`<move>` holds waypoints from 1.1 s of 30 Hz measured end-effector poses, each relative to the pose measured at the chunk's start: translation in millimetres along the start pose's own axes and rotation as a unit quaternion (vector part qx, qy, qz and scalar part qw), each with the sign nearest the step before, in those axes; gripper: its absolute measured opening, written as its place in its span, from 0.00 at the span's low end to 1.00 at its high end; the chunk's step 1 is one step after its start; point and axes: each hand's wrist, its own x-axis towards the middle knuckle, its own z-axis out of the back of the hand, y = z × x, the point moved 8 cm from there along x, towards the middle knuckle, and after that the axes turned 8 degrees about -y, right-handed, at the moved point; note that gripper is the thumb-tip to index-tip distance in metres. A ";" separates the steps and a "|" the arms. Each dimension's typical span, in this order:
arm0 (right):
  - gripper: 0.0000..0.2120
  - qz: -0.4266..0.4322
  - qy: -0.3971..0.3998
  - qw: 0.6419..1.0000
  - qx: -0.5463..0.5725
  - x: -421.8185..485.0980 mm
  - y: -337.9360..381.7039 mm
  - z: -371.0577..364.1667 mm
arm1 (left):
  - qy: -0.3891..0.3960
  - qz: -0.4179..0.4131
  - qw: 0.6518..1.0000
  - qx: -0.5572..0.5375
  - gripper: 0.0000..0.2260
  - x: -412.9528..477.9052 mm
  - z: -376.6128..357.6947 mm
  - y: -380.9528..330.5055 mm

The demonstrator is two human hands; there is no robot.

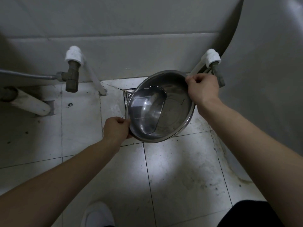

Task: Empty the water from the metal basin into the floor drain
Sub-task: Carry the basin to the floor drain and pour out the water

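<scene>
Now, tilt: metal basin [172,110] leaning toward nine o'clock over floor drain [128,94].
Hands: left hand [117,128], right hand [203,90] both pinching it.
Progress: water [144,117] pooling low; emptying seemingly unfinished.

A bathroom or wet room is indicated: a square floor drain [128,94] is set into stained white floor tiles [180,177] below a tiled wall [131,51]. A brass valve [71,76] is mounted left of the drain, a second valve [216,74] right of it, and a white pipe [27,102] is laid farther left.
</scene>
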 end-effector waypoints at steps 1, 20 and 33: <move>0.11 0.000 0.001 1.000 0.002 -0.1 -0.4 0.0 | -0.001 0.000 1.000 -0.001 0.07 -0.8 -0.2 0.1; 0.14 0.014 -0.004 1.000 0.002 1.2 2.6 2.4 | -0.003 0.012 1.000 -0.004 0.06 -2.3 -2.8 3.7; 0.11 0.009 0.002 1.000 0.020 -0.5 3.4 2.0 | 0.002 0.008 1.000 -0.008 0.07 -1.9 -4.9 3.8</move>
